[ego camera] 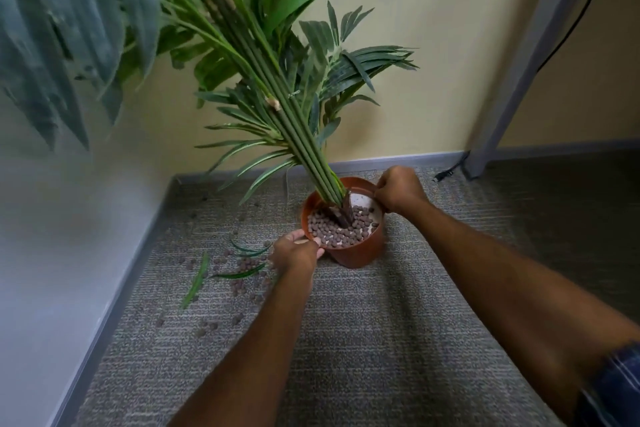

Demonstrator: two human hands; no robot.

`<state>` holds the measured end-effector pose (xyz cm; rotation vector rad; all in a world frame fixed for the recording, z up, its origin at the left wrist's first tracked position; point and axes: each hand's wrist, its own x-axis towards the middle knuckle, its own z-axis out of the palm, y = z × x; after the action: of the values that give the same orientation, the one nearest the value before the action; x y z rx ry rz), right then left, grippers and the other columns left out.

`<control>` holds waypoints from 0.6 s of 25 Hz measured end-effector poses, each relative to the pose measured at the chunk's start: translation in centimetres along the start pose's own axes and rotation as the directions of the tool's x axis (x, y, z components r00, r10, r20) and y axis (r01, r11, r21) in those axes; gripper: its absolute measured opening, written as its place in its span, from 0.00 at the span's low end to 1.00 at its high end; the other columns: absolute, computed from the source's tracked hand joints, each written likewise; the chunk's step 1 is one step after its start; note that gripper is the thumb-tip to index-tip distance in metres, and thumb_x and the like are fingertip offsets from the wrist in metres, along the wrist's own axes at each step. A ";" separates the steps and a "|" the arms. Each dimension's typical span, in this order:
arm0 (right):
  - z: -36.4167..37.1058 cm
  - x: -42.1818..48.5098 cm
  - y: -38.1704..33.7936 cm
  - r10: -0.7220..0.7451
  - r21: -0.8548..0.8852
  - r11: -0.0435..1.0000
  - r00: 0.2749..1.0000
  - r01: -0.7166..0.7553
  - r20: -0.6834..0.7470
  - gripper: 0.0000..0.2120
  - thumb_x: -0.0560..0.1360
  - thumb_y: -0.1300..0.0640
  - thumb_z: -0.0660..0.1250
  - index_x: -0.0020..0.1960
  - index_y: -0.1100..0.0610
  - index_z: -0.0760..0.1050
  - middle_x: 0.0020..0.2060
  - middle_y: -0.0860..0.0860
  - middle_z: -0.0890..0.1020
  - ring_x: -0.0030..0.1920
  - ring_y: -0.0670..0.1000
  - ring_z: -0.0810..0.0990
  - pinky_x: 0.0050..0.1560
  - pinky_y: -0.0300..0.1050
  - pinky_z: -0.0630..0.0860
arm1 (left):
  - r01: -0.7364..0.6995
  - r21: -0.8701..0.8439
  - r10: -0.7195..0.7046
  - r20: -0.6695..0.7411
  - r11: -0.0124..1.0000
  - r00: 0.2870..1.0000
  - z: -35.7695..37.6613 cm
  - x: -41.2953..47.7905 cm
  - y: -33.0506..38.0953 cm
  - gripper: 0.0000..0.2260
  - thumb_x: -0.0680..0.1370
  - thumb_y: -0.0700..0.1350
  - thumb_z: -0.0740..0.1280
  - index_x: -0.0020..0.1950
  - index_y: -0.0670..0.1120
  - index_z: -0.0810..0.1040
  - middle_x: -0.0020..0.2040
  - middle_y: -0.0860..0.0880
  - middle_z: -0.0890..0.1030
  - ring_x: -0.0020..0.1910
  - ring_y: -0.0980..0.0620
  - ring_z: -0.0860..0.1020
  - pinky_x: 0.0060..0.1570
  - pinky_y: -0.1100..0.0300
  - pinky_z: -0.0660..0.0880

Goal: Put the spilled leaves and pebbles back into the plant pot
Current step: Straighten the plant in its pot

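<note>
A terracotta plant pot (360, 251) stands on the grey carpet, holding a tall green plant (277, 94) that leans to the upper left, with brown pebbles around its stems. My left hand (297, 251) grips the pot's near left rim. My right hand (400, 189) grips the far right rim. Spilled brown pebbles (244, 269) lie scattered on the carpet left of the pot, mixed with several loose green leaves (197, 281).
A white wall with a grey baseboard (114, 295) runs along the left. A yellow wall stands behind the pot. A grey desk leg (512, 80) and a black cable with its plug (446, 173) are at the back right.
</note>
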<state>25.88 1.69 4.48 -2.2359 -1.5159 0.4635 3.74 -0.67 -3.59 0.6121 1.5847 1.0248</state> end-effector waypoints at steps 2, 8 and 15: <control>0.1 0.0 0.6 -0.020 -0.026 0.999 0.999 0.019 -0.032 0.08 0.78 0.58 0.77 0.49 0.64 0.89 0.43 0.63 0.89 0.45 0.62 0.89 0.52 0.57 0.88 | -0.016 0.011 0.016 0.029 1.000 0.999 0.4 0.0 -0.3 0.19 0.79 0.28 0.72 0.70 0.35 0.78 0.59 0.36 0.84 0.52 0.42 0.83 0.52 0.52 0.84; 0.7 0.0 2.4 0.011 -0.012 1.000 0.997 -0.011 -0.070 0.06 0.77 0.59 0.79 0.47 0.63 0.89 0.39 0.61 0.87 0.41 0.59 0.87 0.45 0.50 0.85 | -0.089 0.117 0.088 0.012 0.989 0.996 1.8 -0.6 -0.5 0.20 0.76 0.28 0.76 0.66 0.39 0.81 0.51 0.42 0.86 0.48 0.44 0.86 0.51 0.49 0.88; 1.1 0.3 4.3 0.028 0.027 0.999 0.998 -0.026 -0.054 0.09 0.76 0.56 0.80 0.44 0.63 0.89 0.32 0.56 0.84 0.33 0.55 0.83 0.43 0.48 0.84 | -0.173 0.179 0.171 0.030 0.968 0.985 2.8 -1.4 -0.8 0.19 0.75 0.33 0.78 0.65 0.40 0.81 0.53 0.40 0.87 0.54 0.40 0.87 0.58 0.42 0.86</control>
<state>28.92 0.69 1.37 -2.2333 -1.4462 0.4248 6.93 -1.40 -3.68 0.8931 1.6454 1.0060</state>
